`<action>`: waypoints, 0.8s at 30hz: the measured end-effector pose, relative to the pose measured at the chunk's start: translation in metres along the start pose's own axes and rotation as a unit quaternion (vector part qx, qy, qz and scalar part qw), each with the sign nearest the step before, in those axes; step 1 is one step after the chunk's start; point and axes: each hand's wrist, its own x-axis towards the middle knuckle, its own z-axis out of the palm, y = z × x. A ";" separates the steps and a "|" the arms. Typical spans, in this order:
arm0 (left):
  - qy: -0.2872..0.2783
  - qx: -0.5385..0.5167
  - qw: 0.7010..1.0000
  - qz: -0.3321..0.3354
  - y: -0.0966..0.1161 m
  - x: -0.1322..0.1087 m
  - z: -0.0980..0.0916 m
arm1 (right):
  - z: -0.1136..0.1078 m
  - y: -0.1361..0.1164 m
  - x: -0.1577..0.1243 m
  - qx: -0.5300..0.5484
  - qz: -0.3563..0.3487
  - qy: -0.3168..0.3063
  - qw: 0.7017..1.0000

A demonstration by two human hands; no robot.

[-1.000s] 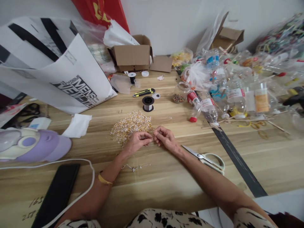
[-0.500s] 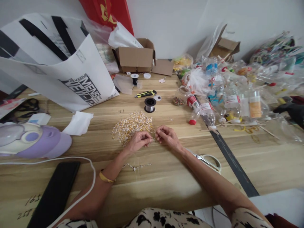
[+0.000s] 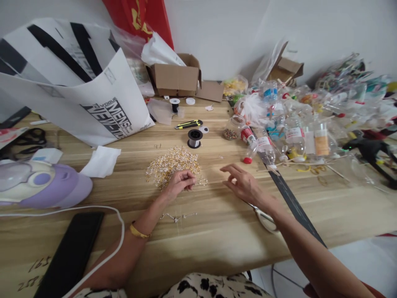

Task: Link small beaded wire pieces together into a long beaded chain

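My left hand [image 3: 181,182] is closed in a pinch at the near right edge of a pile of gold and silver beads [image 3: 167,163]. A short strand with small beads [image 3: 203,181] lies just right of its fingertips; what the pinch holds is too small to make out. My right hand [image 3: 240,180] hovers to the right with its fingers apart, nothing between them. Below that wrist are white-handled scissors [image 3: 266,220], partly covered by the forearm. A thin beaded chain [image 3: 176,217] rests on the table nearer to me.
Beyond the pile are a wire spool [image 3: 195,139] and a yellow-black cutter [image 3: 188,124]. Plastic bottles [image 3: 293,138] crowd the right. A large white bag [image 3: 118,99], a purple device [image 3: 58,184] and a black phone-like slab [image 3: 71,252] are on the left.
My right hand has moved right, away from my left hand, and its fingers have opened. It now covers more of the scissors. My left hand has barely moved.
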 end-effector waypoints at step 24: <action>0.012 -0.034 0.999 -0.017 0.004 0.000 0.001 | -0.018 0.015 -0.100 0.033 0.085 -0.075 0.993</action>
